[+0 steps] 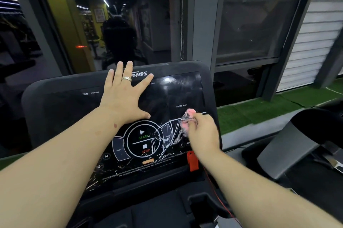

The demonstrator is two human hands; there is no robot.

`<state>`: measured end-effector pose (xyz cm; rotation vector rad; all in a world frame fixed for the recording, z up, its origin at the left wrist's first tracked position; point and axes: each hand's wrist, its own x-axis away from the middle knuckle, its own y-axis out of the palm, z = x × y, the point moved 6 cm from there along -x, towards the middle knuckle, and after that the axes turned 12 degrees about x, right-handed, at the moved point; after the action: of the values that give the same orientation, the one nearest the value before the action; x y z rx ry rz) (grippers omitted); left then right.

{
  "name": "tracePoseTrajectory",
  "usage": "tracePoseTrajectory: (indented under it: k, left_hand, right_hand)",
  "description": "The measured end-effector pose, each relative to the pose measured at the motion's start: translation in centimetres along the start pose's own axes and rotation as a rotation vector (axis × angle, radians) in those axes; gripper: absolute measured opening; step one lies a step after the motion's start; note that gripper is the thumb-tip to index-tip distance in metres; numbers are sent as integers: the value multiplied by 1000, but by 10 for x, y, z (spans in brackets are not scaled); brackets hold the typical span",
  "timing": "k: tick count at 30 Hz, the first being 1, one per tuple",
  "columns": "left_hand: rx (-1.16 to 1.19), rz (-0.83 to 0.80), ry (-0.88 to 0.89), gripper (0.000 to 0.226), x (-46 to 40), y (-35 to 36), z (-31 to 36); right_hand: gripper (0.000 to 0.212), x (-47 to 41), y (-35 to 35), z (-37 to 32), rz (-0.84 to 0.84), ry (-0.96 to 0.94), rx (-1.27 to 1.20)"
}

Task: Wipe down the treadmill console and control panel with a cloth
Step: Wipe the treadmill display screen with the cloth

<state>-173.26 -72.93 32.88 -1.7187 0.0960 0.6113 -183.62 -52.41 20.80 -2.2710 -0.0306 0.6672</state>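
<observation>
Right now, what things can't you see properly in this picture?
All from the head camera:
- Cloth: blurred, mostly hidden in the right hand.
- Logo on the console: start covered by the left hand.
- Small print along the panel's bottom: too small, crossed by scratches.
- Button beside the 0: partly under the right hand.
- Red cord from the red clip: runs off the bottom edge.

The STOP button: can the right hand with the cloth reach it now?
Probably yes. The right hand holds the cloth just right of STOP, with nothing between them.
</observation>
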Motion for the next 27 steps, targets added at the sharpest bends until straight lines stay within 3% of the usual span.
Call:
tracePoseTrajectory:
  k: [4,8,13,18,23,27]
  left_hand:
    - [-4,12,6,130,-1,-1,1]
    - [-20,10,0,130,-1,-1,1]
    - [-18,14,3,130,-2,0,1]
    - [-15,13,3,129,-1,1,1]
    - [-3,14,5,130,-1,2,0]
    - [0,18,4,130,-2,3,1]
  right_hand:
    - [35,24,17,-23,-148,-243,91]
    - [33,-15,-7,5,-10,9,118]
    - [34,25,15,-31,-154,-284,169]
    - [28,-2,-4,-15,5,-87,187]
    - [27,35,17,-33,-104,-391,253]
    - [34,-3,-4,-10,10,-127,221]
